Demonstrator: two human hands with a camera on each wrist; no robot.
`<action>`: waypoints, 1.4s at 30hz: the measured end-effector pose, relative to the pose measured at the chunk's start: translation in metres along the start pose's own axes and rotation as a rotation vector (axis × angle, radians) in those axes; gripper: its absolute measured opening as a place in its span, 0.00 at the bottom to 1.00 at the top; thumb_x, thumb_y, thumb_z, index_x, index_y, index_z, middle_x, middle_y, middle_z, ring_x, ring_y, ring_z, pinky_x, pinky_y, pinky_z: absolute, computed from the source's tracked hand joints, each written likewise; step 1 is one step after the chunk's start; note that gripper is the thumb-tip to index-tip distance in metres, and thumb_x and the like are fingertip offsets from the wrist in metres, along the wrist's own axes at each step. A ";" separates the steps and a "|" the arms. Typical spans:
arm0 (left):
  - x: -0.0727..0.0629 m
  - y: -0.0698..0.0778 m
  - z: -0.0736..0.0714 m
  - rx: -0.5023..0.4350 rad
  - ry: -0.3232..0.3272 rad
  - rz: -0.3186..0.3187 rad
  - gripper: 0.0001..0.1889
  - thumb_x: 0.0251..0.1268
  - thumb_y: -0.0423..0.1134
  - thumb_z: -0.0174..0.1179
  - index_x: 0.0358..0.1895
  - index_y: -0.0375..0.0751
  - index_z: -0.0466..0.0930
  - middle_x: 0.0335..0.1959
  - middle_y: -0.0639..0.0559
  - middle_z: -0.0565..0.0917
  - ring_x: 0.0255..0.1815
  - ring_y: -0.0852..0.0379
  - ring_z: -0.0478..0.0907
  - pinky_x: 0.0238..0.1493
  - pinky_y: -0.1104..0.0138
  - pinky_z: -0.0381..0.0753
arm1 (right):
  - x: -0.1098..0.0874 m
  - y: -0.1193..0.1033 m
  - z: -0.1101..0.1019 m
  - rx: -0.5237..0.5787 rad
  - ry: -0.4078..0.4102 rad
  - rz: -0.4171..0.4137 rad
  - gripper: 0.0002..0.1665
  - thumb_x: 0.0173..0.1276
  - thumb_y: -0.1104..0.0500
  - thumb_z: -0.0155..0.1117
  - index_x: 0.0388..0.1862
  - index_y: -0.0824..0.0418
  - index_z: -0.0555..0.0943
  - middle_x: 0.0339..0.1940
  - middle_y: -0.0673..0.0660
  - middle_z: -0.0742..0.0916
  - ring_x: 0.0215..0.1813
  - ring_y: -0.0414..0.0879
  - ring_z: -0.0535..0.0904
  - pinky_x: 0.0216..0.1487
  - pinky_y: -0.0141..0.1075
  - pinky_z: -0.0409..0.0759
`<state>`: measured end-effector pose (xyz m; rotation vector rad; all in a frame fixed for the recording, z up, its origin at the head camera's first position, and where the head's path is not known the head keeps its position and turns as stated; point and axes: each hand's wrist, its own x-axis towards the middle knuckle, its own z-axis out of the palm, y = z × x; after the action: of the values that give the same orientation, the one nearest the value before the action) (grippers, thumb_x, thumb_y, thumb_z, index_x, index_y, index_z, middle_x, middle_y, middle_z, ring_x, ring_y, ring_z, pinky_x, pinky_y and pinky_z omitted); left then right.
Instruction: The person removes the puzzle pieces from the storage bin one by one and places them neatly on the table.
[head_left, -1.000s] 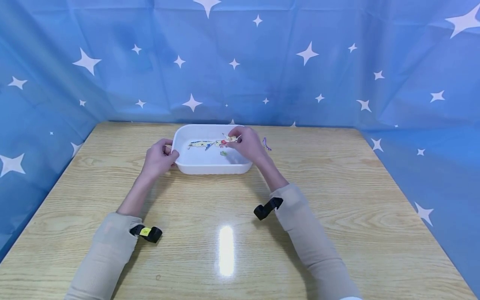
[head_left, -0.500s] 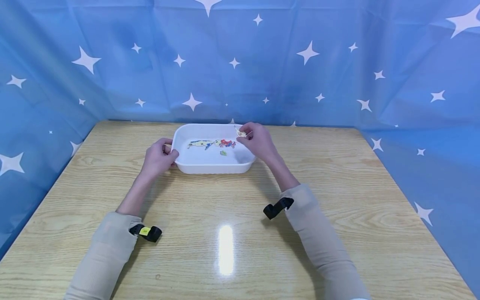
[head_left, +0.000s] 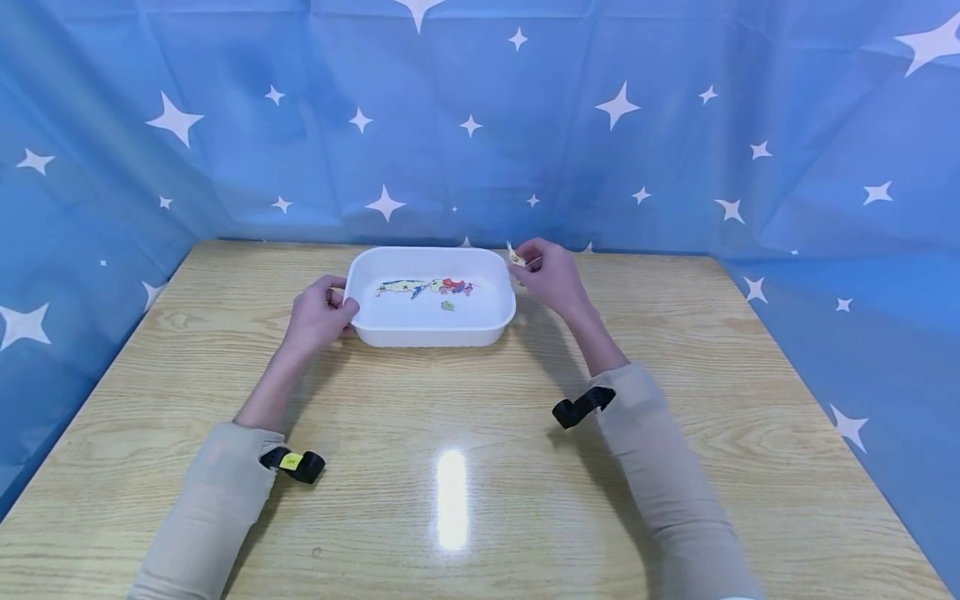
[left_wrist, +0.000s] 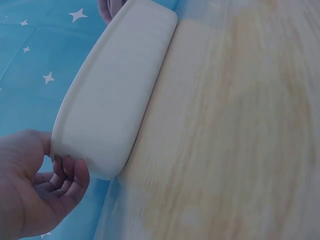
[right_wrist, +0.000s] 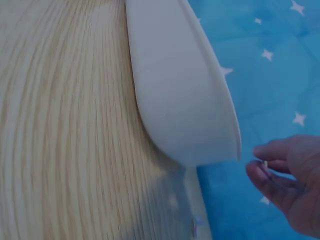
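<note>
A white tray [head_left: 427,337] stands on the table near its back edge. My left hand [head_left: 318,317] grips the tray's left end, thumb at the rim and fingers curled against the outer wall, as the left wrist view shows. My right hand [head_left: 553,275], just beyond the tray's right end, pinches a small flat pale-yellow cut-out piece [head_left: 516,255] between thumb and fingers. Inside the tray lie a long yellow-and-blue piece [head_left: 401,287], a red-and-blue piece [head_left: 452,287] and a small green piece [head_left: 447,306].
A small purple-blue piece [right_wrist: 196,226] lies on the wooden table [head_left: 375,433] right of the tray, seen in the right wrist view and hidden behind the right hand in the head view. A blue curtain [head_left: 480,167] with white stars hangs behind the table.
My right hand has moved right, from over the tray's inside to beyond its right end, carrying the pale-yellow piece. The left hand and the tray have stayed in place.
</note>
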<state>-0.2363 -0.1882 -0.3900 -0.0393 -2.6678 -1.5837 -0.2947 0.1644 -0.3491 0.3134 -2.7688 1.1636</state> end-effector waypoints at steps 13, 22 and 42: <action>-0.001 0.000 0.000 -0.005 -0.002 0.005 0.22 0.69 0.32 0.51 0.64 0.26 0.70 0.32 0.40 0.75 0.27 0.50 0.80 0.30 0.62 0.89 | 0.006 0.045 -0.019 -0.085 -0.013 0.040 0.17 0.68 0.62 0.69 0.51 0.73 0.81 0.45 0.68 0.85 0.48 0.58 0.81 0.51 0.47 0.84; 0.000 0.000 0.000 0.002 0.001 0.013 0.22 0.69 0.32 0.52 0.64 0.26 0.70 0.31 0.41 0.75 0.25 0.51 0.80 0.31 0.61 0.89 | 0.006 0.068 -0.023 -0.121 -0.053 0.145 0.17 0.68 0.64 0.66 0.52 0.74 0.81 0.48 0.70 0.84 0.51 0.60 0.80 0.53 0.48 0.84; -0.001 0.001 0.000 -0.001 0.004 0.004 0.23 0.70 0.32 0.52 0.65 0.25 0.70 0.32 0.40 0.75 0.30 0.42 0.81 0.31 0.62 0.89 | 0.002 0.087 -0.024 -0.118 -0.160 0.202 0.18 0.72 0.59 0.65 0.55 0.69 0.82 0.51 0.68 0.84 0.51 0.58 0.81 0.47 0.45 0.83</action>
<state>-0.2352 -0.1878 -0.3892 -0.0418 -2.6627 -1.5825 -0.3163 0.2410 -0.3919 0.1207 -3.0545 1.0508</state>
